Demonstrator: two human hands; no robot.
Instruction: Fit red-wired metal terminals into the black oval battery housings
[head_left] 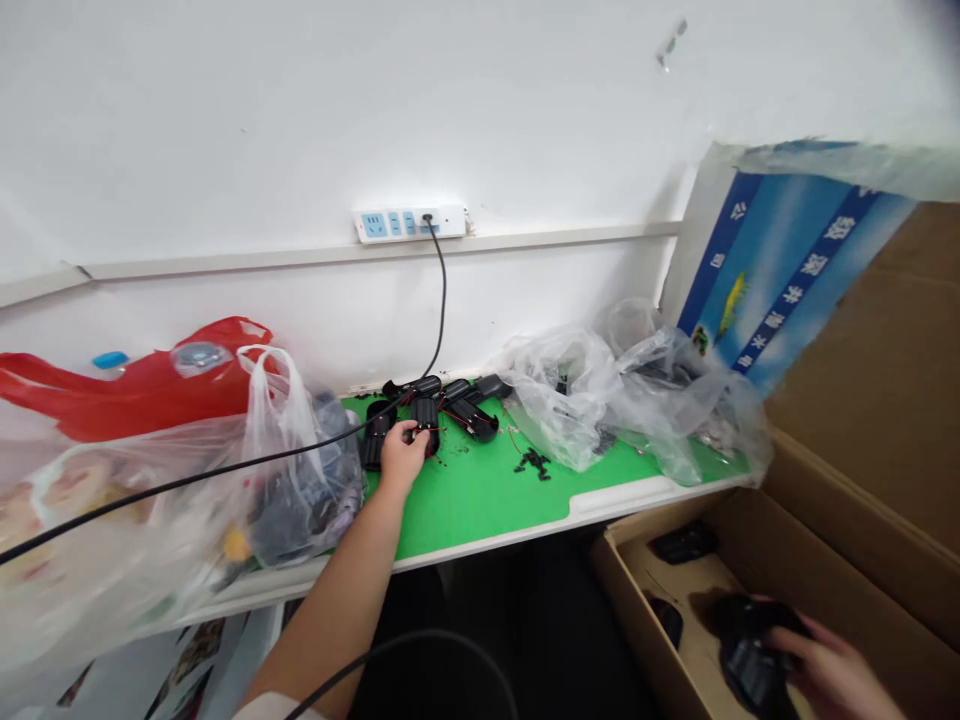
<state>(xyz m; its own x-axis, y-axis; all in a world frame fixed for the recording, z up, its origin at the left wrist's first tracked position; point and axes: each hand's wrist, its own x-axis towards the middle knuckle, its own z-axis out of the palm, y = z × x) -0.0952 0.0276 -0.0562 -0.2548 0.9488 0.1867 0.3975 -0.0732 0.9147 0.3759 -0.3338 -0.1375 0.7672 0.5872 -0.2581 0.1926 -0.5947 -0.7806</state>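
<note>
My left hand point(405, 453) reaches over the green tabletop point(480, 495), its fingers closed on a black plastic part point(425, 415) with thin red wires. Several similar black parts point(471, 415) lie behind and beside it, near the wall. Low at the right, my right hand point(829, 660) holds a dark black part point(754, 650) inside an open cardboard box point(622, 570); the hand is blurred. Another black part point(684, 543) rests on the box floor, and one more point(666, 620) is partly hidden by the box wall. Small black pieces point(533, 463) sit in a cluster on the tabletop.
Clear plastic bags point(570, 390) cover the tabletop's right end. Filled plastic bags point(300, 490) and a red bag point(172, 390) crowd the left. A black cable point(225, 468) runs from the wall power strip point(410, 223) across the left side, above my left forearm.
</note>
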